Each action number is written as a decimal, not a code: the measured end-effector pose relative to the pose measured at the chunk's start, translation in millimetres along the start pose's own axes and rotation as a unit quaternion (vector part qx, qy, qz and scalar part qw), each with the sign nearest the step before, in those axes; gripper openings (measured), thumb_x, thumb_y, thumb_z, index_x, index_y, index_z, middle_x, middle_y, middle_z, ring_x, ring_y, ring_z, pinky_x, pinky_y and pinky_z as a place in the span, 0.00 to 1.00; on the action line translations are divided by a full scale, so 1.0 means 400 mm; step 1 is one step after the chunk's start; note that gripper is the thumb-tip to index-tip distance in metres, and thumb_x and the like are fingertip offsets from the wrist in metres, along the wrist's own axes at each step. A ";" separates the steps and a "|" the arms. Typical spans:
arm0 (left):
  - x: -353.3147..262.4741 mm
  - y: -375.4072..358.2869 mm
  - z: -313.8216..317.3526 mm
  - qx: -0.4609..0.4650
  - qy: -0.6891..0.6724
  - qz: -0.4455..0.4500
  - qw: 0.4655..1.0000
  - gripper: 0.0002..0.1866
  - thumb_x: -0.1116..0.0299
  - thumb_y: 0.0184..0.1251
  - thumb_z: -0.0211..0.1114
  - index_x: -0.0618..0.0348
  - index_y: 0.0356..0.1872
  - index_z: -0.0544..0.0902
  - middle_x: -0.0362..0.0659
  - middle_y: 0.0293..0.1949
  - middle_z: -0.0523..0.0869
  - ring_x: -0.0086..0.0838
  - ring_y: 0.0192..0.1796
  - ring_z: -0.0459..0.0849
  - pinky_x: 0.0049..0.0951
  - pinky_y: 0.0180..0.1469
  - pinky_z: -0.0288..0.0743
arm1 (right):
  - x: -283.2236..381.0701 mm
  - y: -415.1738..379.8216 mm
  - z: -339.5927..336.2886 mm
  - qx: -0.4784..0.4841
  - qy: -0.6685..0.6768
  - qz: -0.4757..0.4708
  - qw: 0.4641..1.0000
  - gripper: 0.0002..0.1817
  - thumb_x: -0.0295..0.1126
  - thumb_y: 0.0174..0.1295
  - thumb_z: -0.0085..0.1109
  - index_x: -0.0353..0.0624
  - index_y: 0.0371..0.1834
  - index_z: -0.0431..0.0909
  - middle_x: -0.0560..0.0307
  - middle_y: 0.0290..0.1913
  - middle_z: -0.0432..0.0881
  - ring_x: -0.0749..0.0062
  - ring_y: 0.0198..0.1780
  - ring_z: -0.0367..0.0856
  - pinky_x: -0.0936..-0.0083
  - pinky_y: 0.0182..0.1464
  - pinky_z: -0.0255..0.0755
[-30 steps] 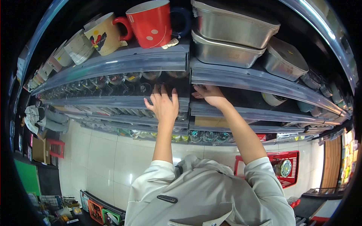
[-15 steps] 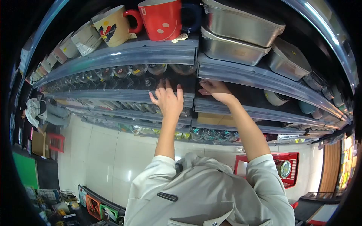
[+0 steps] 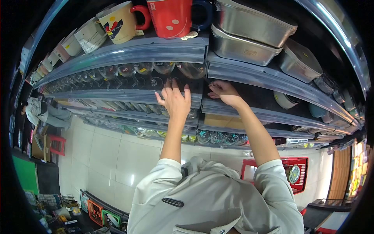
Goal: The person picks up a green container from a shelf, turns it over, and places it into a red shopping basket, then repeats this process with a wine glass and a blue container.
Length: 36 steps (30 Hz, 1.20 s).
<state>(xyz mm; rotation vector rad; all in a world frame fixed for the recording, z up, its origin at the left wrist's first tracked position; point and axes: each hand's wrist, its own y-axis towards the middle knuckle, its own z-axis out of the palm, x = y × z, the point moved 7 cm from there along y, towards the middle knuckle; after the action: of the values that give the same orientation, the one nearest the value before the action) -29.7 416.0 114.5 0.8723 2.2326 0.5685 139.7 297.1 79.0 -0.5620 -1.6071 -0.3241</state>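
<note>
My left hand [image 3: 176, 100] lies palm down at the front of the glassware shelf, fingers spread, its tips beside the foot of a stemmed glass [image 3: 156, 82]. Just above its fingertips rests a larger clear glass [image 3: 191, 71]. To the right of the shelf divider, my right hand [image 3: 226, 93] reaches into the neighbouring compartment with fingers curled and pressed together near the divider. Whatever it may pinch is too small and dark to name. Further right on that shelf stands a white bowl [image 3: 285, 100].
Overhead are a red mug [image 3: 169, 19], a cream mug [image 3: 118, 24] and stacked metal containers [image 3: 245, 46]. Shelf edges [image 3: 128, 49] jut out above my hands. A red basket [image 3: 299, 186] stands on the floor at right. Another person [image 3: 46, 113] is at far left.
The view has shifted slightly, so the upper shelf sits a little higher and further right. Both hands keep nearly the same place and pose.
</note>
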 end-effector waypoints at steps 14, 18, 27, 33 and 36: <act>0.001 -0.001 0.000 -0.017 -0.008 0.007 1.000 0.30 0.52 0.66 0.56 0.65 0.61 0.74 0.53 0.64 0.72 0.44 0.64 0.67 0.66 0.69 0.38 | -0.012 -0.013 0.012 0.004 0.006 0.005 1.000 0.16 0.32 0.71 0.53 0.29 0.53 0.72 0.48 0.45 0.80 0.67 0.44 0.85 0.77 0.48 0.81; 0.000 0.000 -0.001 -0.014 -0.011 0.007 1.000 0.30 0.52 0.66 0.56 0.65 0.61 0.74 0.54 0.64 0.72 0.44 0.64 0.67 0.66 0.69 0.38 | -0.004 -0.022 0.012 0.002 -0.005 0.012 1.000 0.16 0.32 0.71 0.52 0.29 0.53 0.72 0.48 0.46 0.80 0.66 0.45 0.85 0.77 0.49 0.81; 0.002 -0.001 0.005 -0.004 -0.015 -0.001 1.000 0.29 0.52 0.66 0.56 0.64 0.60 0.75 0.53 0.65 0.71 0.44 0.65 0.67 0.66 0.69 0.37 | -0.028 -0.053 -0.055 -0.032 -0.044 0.021 0.998 0.14 0.31 0.71 0.52 0.32 0.53 0.73 0.48 0.45 0.81 0.65 0.45 0.85 0.74 0.49 0.81; 0.002 0.000 0.004 -0.003 -0.014 -0.004 1.000 0.28 0.52 0.66 0.56 0.63 0.60 0.76 0.51 0.65 0.71 0.43 0.65 0.66 0.66 0.69 0.37 | -0.018 -0.083 -0.109 -0.056 -0.109 0.007 0.992 0.14 0.32 0.70 0.52 0.35 0.54 0.74 0.47 0.43 0.83 0.68 0.44 0.86 0.75 0.47 0.79; 0.003 -0.002 0.005 -0.008 -0.010 -0.003 1.000 0.28 0.52 0.66 0.56 0.63 0.60 0.76 0.51 0.64 0.72 0.43 0.65 0.66 0.66 0.69 0.36 | -0.012 -0.102 -0.146 -0.086 -0.169 -0.002 0.982 0.15 0.32 0.70 0.52 0.35 0.55 0.74 0.47 0.43 0.85 0.69 0.44 0.86 0.76 0.47 0.78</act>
<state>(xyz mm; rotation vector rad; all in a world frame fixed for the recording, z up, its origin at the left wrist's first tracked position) -29.4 416.7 112.1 0.8603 2.2079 0.5723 167.6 231.8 86.1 -0.7795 -1.9191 -0.3886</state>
